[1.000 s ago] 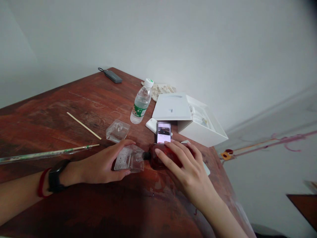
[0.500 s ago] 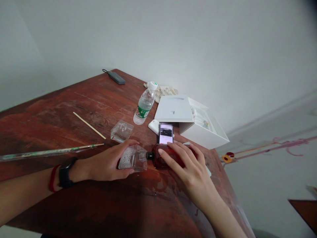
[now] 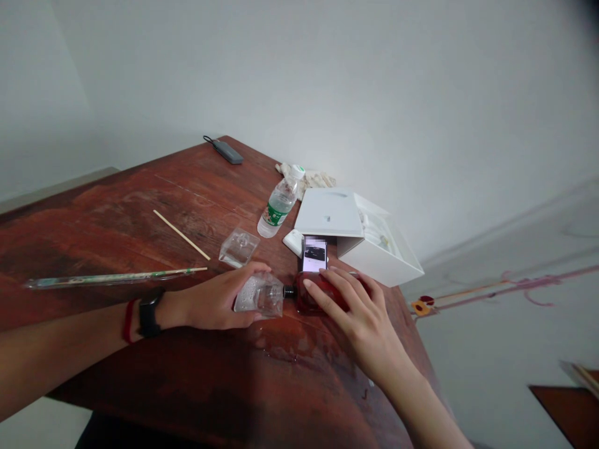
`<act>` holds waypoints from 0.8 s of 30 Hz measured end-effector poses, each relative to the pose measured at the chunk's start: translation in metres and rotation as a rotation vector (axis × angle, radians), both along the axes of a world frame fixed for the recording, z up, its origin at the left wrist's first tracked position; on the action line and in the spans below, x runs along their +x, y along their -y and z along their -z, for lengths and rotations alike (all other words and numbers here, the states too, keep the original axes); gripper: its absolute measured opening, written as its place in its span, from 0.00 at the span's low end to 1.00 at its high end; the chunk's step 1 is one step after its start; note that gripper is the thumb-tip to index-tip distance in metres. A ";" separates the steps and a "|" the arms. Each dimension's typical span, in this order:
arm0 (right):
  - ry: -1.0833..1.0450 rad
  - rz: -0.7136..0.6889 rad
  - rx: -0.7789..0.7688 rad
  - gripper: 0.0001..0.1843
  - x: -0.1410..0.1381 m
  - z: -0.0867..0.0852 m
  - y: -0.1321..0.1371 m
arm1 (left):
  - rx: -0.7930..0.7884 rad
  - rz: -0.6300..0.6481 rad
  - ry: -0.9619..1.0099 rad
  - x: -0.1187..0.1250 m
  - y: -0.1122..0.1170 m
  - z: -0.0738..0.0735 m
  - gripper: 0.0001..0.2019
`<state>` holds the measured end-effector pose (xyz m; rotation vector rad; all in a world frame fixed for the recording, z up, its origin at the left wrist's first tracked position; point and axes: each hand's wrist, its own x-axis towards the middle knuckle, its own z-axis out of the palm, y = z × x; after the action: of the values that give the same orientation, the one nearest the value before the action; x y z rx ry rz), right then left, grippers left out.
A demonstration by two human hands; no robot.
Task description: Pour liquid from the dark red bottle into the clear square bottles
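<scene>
My left hand is wrapped round a clear, square-sided bottle with droplets on its wall, held on its side low over the table. A short black neck or cap sits between it and a dark red bottle; I cannot tell how they join. Fingers spread, my right hand lies over the red bottle and hides much of it. Behind the left hand is a clear block-like piece. A phone with a lit screen leans just beyond the red bottle.
Farther back stand a water bottle and an open white box. At the left lie a wooden stick and a wrapped stick. A grey device rests at the far corner. Liquid wets the wooden table near the hands.
The view has shifted slightly, so most things appear a little to the right. Both hands keep their hold, and the two bottles stay end to end.
</scene>
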<state>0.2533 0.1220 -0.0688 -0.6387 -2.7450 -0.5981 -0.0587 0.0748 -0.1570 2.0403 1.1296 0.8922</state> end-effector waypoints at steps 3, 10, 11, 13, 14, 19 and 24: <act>0.012 0.006 0.009 0.27 0.000 -0.002 0.000 | 0.009 0.006 -0.004 0.000 -0.001 0.001 0.37; 0.069 0.004 0.038 0.29 0.002 -0.002 -0.002 | -0.011 0.019 0.027 -0.001 -0.001 -0.003 0.37; 0.062 0.007 0.036 0.29 0.002 -0.002 -0.002 | -0.016 0.015 0.028 -0.001 -0.001 -0.004 0.37; 0.045 0.015 0.028 0.28 0.001 -0.002 -0.001 | -0.024 0.007 0.028 -0.001 0.000 -0.005 0.37; 0.038 0.018 0.026 0.28 0.000 -0.002 0.000 | -0.025 0.005 0.027 0.000 0.000 -0.006 0.37; 0.052 0.024 0.034 0.28 -0.002 -0.004 0.002 | -0.023 0.003 0.016 0.001 0.000 -0.010 0.36; 0.070 0.025 0.044 0.28 -0.002 -0.005 0.001 | -0.026 0.001 0.016 0.002 0.002 -0.015 0.34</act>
<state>0.2517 0.1209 -0.0641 -0.6545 -2.7839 -0.6974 -0.0568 0.0728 -0.1425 2.0092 1.1255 0.8868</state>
